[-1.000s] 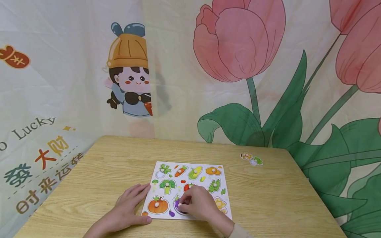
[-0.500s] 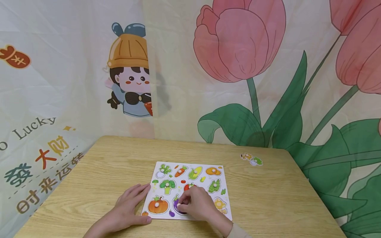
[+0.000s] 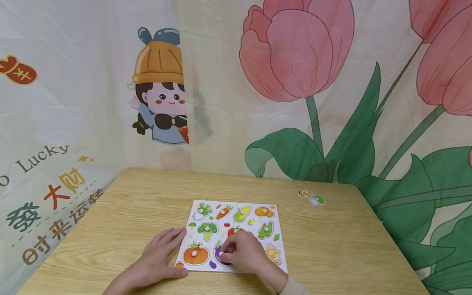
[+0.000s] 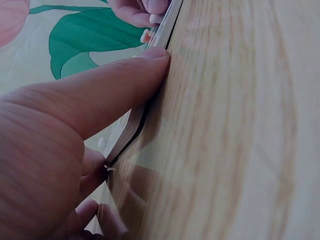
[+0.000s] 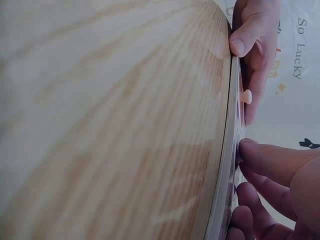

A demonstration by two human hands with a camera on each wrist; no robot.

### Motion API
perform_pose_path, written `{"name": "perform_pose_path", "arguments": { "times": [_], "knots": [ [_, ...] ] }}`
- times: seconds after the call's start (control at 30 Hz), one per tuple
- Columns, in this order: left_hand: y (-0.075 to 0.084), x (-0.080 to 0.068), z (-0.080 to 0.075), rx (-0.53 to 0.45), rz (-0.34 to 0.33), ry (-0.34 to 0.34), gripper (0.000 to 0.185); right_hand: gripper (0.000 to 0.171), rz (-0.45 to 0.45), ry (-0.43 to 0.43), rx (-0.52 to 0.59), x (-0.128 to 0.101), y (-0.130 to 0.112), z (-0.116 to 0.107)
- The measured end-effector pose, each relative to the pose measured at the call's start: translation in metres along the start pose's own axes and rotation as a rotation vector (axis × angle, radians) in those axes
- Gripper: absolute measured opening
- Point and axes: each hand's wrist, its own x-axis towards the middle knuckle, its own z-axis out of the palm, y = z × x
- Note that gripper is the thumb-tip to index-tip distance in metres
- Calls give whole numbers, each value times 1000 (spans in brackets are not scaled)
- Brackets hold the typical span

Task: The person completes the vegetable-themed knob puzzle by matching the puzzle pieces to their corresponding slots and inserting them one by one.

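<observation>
A white puzzle board (image 3: 217,268) with pictures of vegetables lies flat near the table's front. My right hand (image 3: 250,252) is over its lower middle, thumb and fingertips pinching the small knob of the purple eggplant piece (image 3: 218,248). That piece sits at its outline, partly covered by the fingers. My left hand (image 3: 156,258) rests along the board's left edge, its fingers extended and the thumb at the front left corner. In the left wrist view the left thumb (image 4: 125,77) touches the board's edge. The pumpkin piece (image 3: 200,257) with its knob lies between both hands.
Two loose cutouts, a yellow mushroom one (image 3: 306,193) and a green-and-white vegetable one (image 3: 317,200), lie at the back right of the wooden table (image 3: 332,246). On the board are a broccoli (image 3: 207,235), a tomato (image 3: 231,232) and a mushroom picture (image 3: 272,250). A printed curtain (image 3: 221,82) hangs behind.
The eggplant piece and its knob have shifted slightly left under the right fingers, into line with the outline. My left hand and the board stay where they were.
</observation>
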Motion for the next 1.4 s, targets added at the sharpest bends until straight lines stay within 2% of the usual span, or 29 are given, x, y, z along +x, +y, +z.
{"name": "perform_pose_path", "arguments": {
  "times": [0.67,1.1,1.27,1.4],
  "knots": [
    [-1,0,0,-4,15,5,110,17,22,-7,8,2,0,0],
    [-1,0,0,-13,5,-10,111,16,-1,-16,6,1,3,-1],
    [0,-1,0,-14,5,-7,111,13,0,-29,8,0,4,-5],
    [1,0,-1,-12,3,-9,112,10,-4,-30,30,-3,2,-18]
  ]
}}
